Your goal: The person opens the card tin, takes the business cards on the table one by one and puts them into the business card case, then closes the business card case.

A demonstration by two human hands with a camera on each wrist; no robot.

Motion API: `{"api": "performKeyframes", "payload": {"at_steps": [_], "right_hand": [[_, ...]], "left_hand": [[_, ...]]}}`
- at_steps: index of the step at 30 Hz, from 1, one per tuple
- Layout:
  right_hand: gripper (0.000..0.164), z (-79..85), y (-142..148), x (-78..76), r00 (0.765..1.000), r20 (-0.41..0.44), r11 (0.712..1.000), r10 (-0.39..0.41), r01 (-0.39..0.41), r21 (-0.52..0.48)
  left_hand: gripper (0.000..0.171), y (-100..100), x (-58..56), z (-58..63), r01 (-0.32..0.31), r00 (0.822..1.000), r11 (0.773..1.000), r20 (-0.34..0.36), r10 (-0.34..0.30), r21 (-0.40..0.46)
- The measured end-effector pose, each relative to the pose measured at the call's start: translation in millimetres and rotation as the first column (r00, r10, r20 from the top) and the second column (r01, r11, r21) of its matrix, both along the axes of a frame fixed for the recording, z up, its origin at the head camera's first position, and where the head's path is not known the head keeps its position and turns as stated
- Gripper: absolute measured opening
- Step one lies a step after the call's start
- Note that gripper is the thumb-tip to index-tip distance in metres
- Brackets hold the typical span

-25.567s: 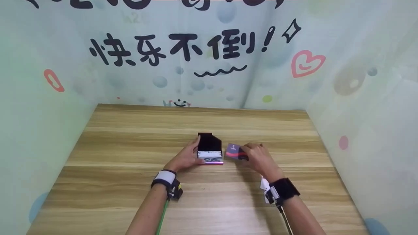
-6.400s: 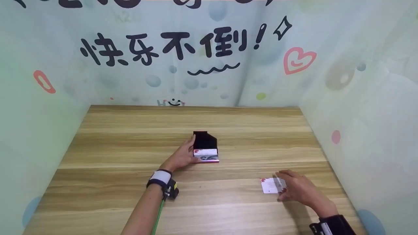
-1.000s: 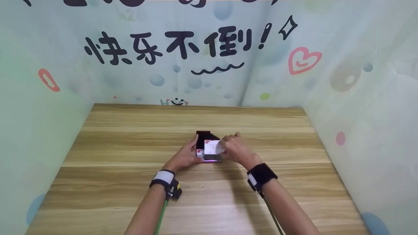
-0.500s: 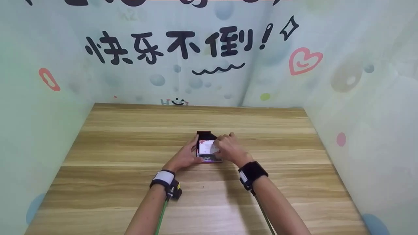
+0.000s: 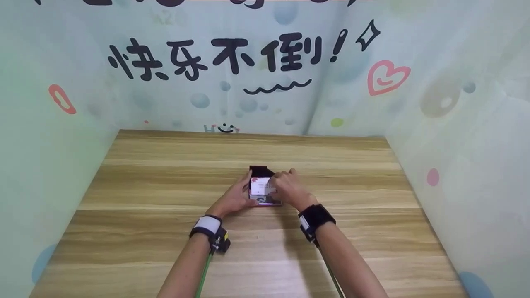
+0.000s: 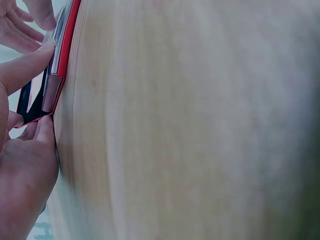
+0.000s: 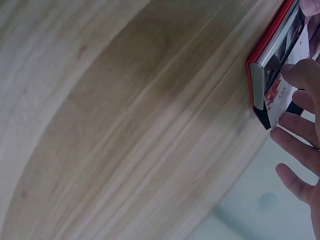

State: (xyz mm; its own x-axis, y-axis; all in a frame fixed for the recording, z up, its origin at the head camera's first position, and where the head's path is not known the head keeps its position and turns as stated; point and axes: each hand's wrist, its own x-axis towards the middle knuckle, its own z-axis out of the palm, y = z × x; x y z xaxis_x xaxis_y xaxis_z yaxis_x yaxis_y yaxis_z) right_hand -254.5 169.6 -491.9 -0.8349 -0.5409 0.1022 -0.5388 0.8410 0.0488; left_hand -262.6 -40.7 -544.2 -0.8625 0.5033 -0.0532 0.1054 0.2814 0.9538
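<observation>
A business card case [image 5: 258, 171] lies with its black flap folded back near the middle of the table. Along its left side my left hand [image 5: 234, 199] grips it, thumb on the near corner. The left wrist view shows the case's red outer edge [image 6: 66, 45] and metal rim. My right hand [image 5: 293, 191] pinches a white card [image 5: 261, 185] with red flowers by its right part. The card is over the case's opening, tilted in the right wrist view, where thumb and fingers cover part of the card [image 7: 280, 99]. Whether its lower edge is inside the case is unclear.
The wood-grain table [image 5: 165, 165] runs back to a pale printed backdrop [image 5: 178, 103] with black lettering. Similar sheets rise at left and right. Each wrist wears a strapped camera with a cable, the left camera [image 5: 223, 242] close above the table.
Over the last second my right hand has moved left with the white card, bringing it over the case. Earlier it reached for this card at the right. My left hand stays on the case.
</observation>
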Motion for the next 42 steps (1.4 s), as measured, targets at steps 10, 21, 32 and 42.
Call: {"api": "performKeyframes", "payload": {"at_steps": [10, 21, 32, 42], "right_hand": [[0.024, -6.4, -5, 0.8, 1.0, -0.021, 0.999, -0.005, 0.004, -0.039], [0.015, -15.5, -3, 4.0, 0.999, -0.047, 0.999, -0.007, 0.005, -0.042], [0.03, -26.1, 0, 18.9, 0.995, -0.101, 0.999, 0.004, -0.009, -0.049], [0.046, -24.0, -4, 29.9, 0.995, -0.082, 0.998, -0.062, 0.063, 0.001]], "left_hand": [[0.108, 0, 2.7, 2.1, -0.015, 1.0, 1.0, 0.009, 0.015, -0.017], [0.108, 0, 2.7, 0.6, -0.032, 0.999, 0.997, -0.001, 0.032, -0.072], [0.108, 1, -0.5, -2.1, -0.019, 0.999, 1.0, 0.026, 0.018, 0.012], [0.108, 3, 0.3, -0.2, -0.019, 0.999, 1.0, 0.044, 0.018, 0.024]]}}
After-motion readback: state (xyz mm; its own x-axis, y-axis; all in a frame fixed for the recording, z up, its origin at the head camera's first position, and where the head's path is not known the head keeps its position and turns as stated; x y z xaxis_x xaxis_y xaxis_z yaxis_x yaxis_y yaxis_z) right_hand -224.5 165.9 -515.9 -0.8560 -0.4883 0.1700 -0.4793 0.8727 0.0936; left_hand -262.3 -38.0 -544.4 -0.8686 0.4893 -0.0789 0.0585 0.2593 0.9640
